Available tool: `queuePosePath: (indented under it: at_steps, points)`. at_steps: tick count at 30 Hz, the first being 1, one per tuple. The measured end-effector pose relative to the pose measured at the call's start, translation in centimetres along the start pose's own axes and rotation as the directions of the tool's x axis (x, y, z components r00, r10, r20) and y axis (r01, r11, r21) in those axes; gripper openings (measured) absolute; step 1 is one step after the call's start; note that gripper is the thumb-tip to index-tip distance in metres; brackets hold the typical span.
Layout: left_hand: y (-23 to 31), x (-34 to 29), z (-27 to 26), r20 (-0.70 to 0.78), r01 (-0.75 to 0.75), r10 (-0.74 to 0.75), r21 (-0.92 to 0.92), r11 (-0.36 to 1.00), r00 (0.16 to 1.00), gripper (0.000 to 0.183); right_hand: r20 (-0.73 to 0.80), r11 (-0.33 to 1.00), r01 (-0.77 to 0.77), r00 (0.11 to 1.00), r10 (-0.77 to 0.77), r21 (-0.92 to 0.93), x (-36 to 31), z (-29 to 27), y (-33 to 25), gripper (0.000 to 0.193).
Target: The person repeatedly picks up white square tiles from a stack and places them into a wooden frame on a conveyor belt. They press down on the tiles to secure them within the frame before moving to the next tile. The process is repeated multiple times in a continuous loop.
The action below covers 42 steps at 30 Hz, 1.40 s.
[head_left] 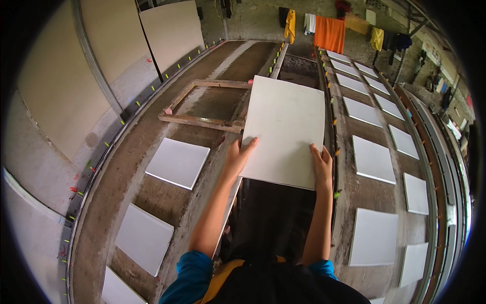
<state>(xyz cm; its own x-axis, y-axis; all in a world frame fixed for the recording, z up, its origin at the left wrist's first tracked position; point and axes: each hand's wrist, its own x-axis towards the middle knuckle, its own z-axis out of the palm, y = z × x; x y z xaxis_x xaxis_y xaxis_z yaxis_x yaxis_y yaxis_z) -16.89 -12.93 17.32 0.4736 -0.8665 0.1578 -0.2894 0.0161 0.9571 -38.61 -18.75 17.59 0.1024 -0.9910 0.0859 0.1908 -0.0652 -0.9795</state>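
Note:
In front of me I hold up a stiff white rectangular sheet (284, 129), which looks like card or a thin stack of paper; I cannot tell which. My left hand (240, 156) grips its left edge, thumb on the face. On the opposite edge, my right hand (322, 164) is closed the same way, its other fingers partly hidden. Just beyond my left hand, a wooden frame with a mesh screen (205, 104) lies on the left table, its right end partly covered by the sheet.
Several white sheets (178, 162) are spaced along the long left table (116, 175). Two rows of similar sheets (373, 159) cover the right table (344, 195). A narrow dark aisle separates the tables. Large pale panels (61, 76) stand at left; cloths (329, 34) hang at the back.

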Motion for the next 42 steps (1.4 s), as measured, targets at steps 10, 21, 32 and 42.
queuePosePath:
  at_steps: [10, 21, 32, 42]
  points:
    - [-3.1, 15.5, 0.3, -0.100, -0.143, 0.144, 0.015, 0.990, 0.984, 0.042, 0.054, 0.987, 0.137, 0.990, -0.133, -0.086, 18.7, 5.9, 5.0, 0.036]
    - [-10.6, 28.1, -5.2, -0.482, -0.041, 0.116, 0.163, 0.986, 0.868, 0.044, 0.509, 0.994, 0.011, 0.859, 0.045, -0.107, 36.5, 21.5, 10.5, 0.047]
    - [-15.6, 32.1, -10.1, -0.877, 0.224, 0.113, 0.240, 0.945, 0.466, 0.023, 0.848, 0.991, 0.134, 0.527, -0.053, -0.021, 51.2, 36.4, 18.7, 0.058]
    - [-21.0, 31.1, -6.0, -0.841, 0.729, 0.030, 0.485, 0.483, 0.540, 0.032, 0.974, 0.968, 0.163, 0.154, 0.167, -0.192, 53.5, 41.1, 24.1, 0.055]
